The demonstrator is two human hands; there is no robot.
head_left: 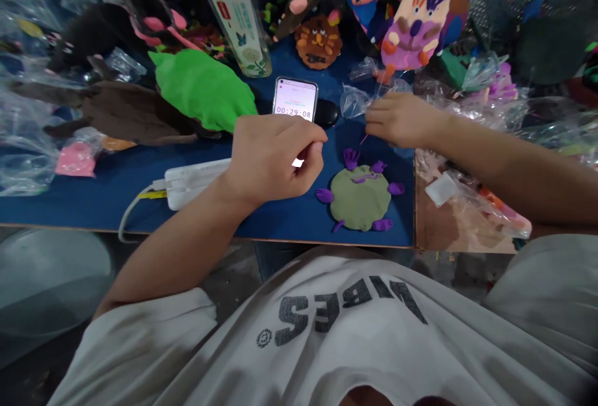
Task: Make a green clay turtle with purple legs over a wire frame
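A flat clay turtle [360, 200] lies on the blue board, with a grey-green body and purple head, feet and tail. Thin purple clay pieces rest on its upper part. My left hand [275, 160] hovers left of the turtle, thumb and forefinger pinched together; anything between them is too small to make out. Beyond the turtle, my right hand [402, 121] is low over the board with its fingers pressed together. A thin purple clay strand [364, 140] pokes out beneath its fingertips. Behind my left hand, a phone [295, 98] showing a timer is partly covered.
A white power strip [196, 185] with a cable lies left. Behind stand a clear bottle [240, 26], a green leaf-shaped clay piece [200, 88], a brown clay lion [318, 42] and other clay figures. A black mouse-like object [327, 113] sits by the phone. Plastic bags [490, 107] crowd the right.
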